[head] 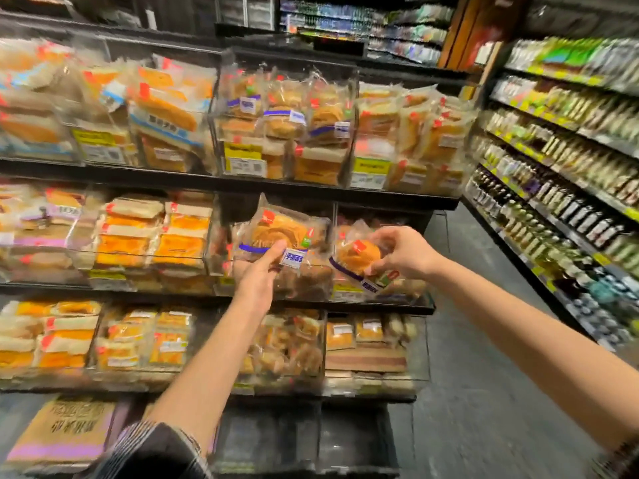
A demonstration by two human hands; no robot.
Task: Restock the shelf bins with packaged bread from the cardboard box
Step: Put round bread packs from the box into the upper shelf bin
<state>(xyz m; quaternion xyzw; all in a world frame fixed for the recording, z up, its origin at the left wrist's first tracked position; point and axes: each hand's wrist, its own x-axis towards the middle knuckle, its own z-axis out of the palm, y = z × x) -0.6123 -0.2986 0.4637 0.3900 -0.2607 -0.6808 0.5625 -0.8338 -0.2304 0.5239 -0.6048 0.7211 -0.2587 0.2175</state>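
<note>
My left hand (261, 276) grips a clear packet of round bread (276, 233) with a blue band and holds it upright in front of the middle shelf's clear bin (221, 236). My right hand (403, 252) grips a second packet with an orange bun (358, 257), tilted, over the neighbouring bin (420, 295) to the right. A cardboard box (60, 432) with printed characters lies low at the bottom left, beside my left sleeve.
Three tiers of clear bins hold several bread packets; the top tier (283, 122) is packed full. Yellow price tags (242, 153) hang on bin fronts. An aisle floor (477, 357) runs to the right, lined by a shelf of bottles (560, 174).
</note>
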